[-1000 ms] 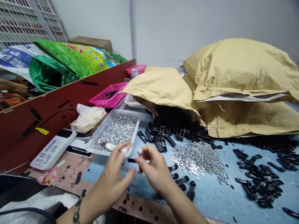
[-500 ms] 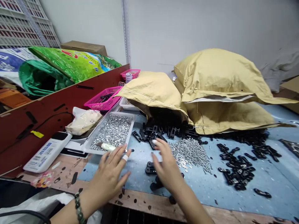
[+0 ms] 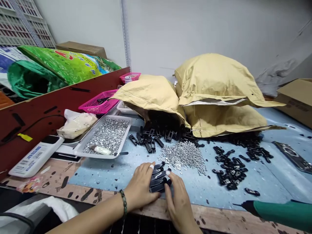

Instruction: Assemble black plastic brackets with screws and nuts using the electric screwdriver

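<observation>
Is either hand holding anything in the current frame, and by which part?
The left hand is at the left ends of the black parts, the right hand at their right ends; whether either actually grips them cannot be told.

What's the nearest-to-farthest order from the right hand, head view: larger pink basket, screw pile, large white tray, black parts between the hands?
From the right hand:
1. Black parts: at its fingertips, on its left.
2. Screw pile: just ahead.
3. Large white tray: off to the left.
4. Larger pink basket: left, beyond the tray.
</observation>
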`<state>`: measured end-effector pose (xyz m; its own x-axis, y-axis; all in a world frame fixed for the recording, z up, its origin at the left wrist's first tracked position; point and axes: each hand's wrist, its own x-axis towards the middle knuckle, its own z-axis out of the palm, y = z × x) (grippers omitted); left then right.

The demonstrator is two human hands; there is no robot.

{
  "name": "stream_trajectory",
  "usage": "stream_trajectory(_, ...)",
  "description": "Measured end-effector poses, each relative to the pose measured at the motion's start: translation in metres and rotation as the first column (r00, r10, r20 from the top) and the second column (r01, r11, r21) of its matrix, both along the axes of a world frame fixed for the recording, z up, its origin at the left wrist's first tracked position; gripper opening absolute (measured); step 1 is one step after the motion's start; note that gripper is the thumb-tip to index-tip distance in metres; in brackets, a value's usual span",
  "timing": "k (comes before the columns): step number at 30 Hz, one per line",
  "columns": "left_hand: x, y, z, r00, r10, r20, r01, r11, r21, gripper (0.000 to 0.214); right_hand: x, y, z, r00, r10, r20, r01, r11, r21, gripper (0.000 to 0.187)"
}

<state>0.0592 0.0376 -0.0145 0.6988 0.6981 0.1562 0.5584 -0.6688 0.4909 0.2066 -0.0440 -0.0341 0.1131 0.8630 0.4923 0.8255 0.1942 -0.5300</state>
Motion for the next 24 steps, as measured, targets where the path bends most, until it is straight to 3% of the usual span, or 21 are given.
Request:
stream_trajectory(5,0.004,0.0,0.001,0.999,0.015,0.043,-0.016,1.0,0.019,0.054,-0.007,0.02,-0.003,0.969,0.185,0.163,-0.166,0.978,-0.122,0.056)
stream_trajectory(10,0.004,-0.001,0.005,0.999,0.023,-0.031,-0.022,0.999,0.041,0.054,-0.007,0.023,-0.017,0.982,0.059,0.177,-0.045,0.996,-0.079,0.061)
stream_trajectory(15,0.009,-0.001,0.001,0.998,0.04,-0.038,-0.04,0.999,0.02,0.055,-0.004,0.012,-0.016,0.961,0.213,0.177,-0.21,0.977,-0.039,0.056)
stream_trajectory(18,0.01,0.0,0.009,0.998,0.066,-0.02,-0.066,0.998,0.02,0.053,-0.001,0.008,-0.01,0.977,0.181,0.108,-0.178,0.983,-0.039,0.045)
stream_trajectory(21,-0.016,-0.008,0.035,0.995,0.1,0.015,-0.1,0.995,0.006,0.056,0.01,0.011,0.0,0.997,0.046,-0.058,-0.046,0.999,0.01,0.035)
stream_trajectory(24,-0.077,-0.034,0.064,0.985,0.162,0.062,-0.163,0.986,0.015,0.072,0.022,0.032,0.012,0.996,-0.047,-0.077,0.051,0.997,0.051,0.032)
